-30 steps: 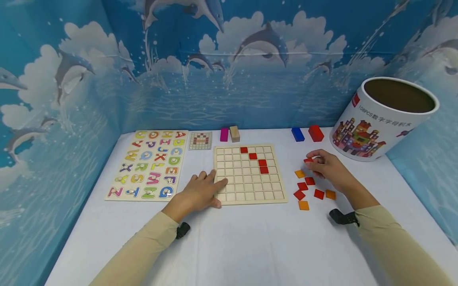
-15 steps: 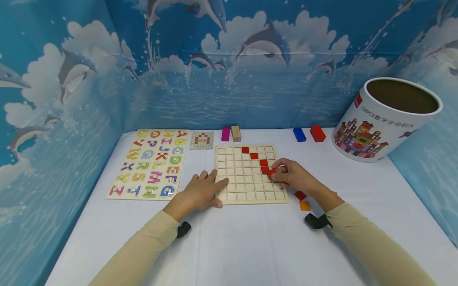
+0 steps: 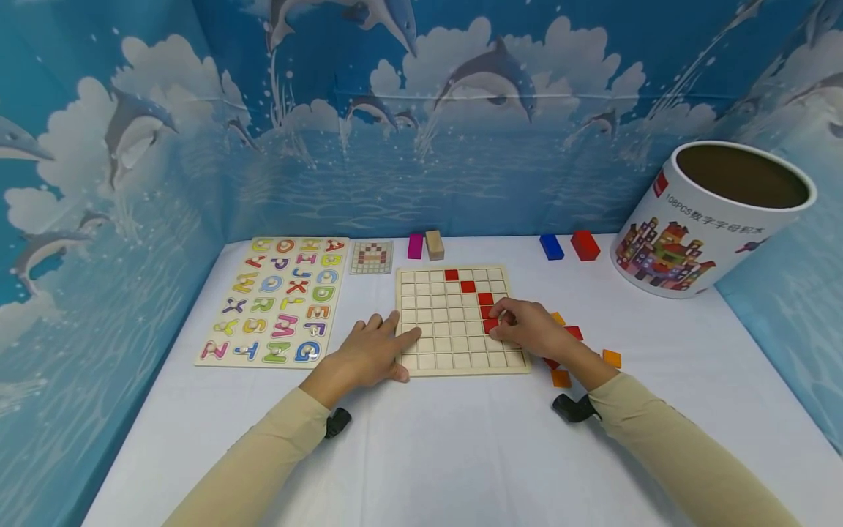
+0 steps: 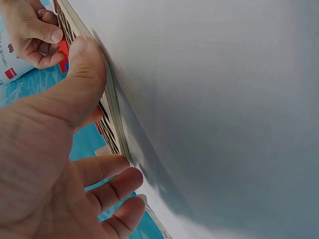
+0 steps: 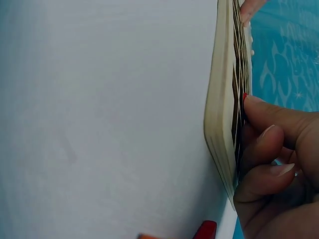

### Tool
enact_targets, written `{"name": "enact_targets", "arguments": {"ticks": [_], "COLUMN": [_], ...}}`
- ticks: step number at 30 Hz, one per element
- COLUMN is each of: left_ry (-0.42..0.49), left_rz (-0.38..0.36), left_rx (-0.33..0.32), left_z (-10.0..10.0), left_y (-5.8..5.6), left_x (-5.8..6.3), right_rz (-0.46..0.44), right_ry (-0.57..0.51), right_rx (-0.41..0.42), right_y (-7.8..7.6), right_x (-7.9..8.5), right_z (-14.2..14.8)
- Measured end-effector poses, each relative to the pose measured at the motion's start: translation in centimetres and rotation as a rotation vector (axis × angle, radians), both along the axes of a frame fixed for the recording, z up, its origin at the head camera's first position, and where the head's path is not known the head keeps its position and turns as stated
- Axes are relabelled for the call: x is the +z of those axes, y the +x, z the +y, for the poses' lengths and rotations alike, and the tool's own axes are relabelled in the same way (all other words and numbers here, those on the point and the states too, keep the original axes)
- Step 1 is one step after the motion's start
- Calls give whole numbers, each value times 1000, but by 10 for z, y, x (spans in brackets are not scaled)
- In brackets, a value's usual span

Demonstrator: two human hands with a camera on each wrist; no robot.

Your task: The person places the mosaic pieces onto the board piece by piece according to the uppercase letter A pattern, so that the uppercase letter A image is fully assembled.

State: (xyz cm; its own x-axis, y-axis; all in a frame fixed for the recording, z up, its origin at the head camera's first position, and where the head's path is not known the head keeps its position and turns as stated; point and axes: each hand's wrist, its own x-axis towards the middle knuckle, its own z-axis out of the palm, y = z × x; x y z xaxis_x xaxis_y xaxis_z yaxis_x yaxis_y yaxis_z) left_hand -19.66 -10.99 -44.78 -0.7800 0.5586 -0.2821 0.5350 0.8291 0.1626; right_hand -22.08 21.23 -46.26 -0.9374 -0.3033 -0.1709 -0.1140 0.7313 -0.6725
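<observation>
A wooden grid board (image 3: pixel 435 362) lies on the table, with several red tiles stepping down its right half. My right hand (image 3: pixel 530 329) is over the board's right side, thumb and fingertips pinching a red tile (image 3: pixel 490 326) at the lower end of that line. In the right wrist view only a sliver of this tile shows at the thumb tip. My left hand (image 3: pixel 367 353) rests with spread fingers on the board's left edge; the left wrist view shows its thumb (image 4: pixel 85 64) along the rim.
Loose orange tiles (image 3: pixel 612 359) and red tiles (image 3: pixel 574 332) lie right of the board, some behind my right arm. An alphabet board (image 3: pixel 270 307) and pattern card (image 3: pixel 372 258) are at left. Behind stand a pink block (image 3: pixel 415 247), blue block (image 3: pixel 551 247) and large white bucket (image 3: pixel 691 234).
My right hand has carried a red tile left from the loose pile to the board, then shifted it slightly down and left into line under the others. The left hand stays in place.
</observation>
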Motion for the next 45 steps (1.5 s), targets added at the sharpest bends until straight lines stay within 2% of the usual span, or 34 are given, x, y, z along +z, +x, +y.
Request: {"name": "enact_targets", "arguments": {"ticks": [3,6,11,14,21,25,33,45], "left_ry": [-4,-6,-2,1,0,-2,-1,1], "left_rz": [-4,-3,-1,-7,-10,-12,-11,-9], "left_rx": [-6,-11,-1,8,18,16,7,4], "left_z": [1,2,3,2,2,2,2,2], "left_y": [0,0,-1,-1,0,0,0,0], "left_x": [0,2,4,3,2,3,2,4], "right_rz": [-2,-16,-18,-35,-156,-144,-139,-151], "right_ry": [5,-22,-85,-77,-10,29,98,23], "right_rx": [-6,-67,-213,-241,-217,-190,-180,-176], "right_y": [2,3,6,12,24,29,28,24], "right_x": [2,12,34,39,22,15,13,10], "right_z": [2,12,51,77,112,114,111,117]}}
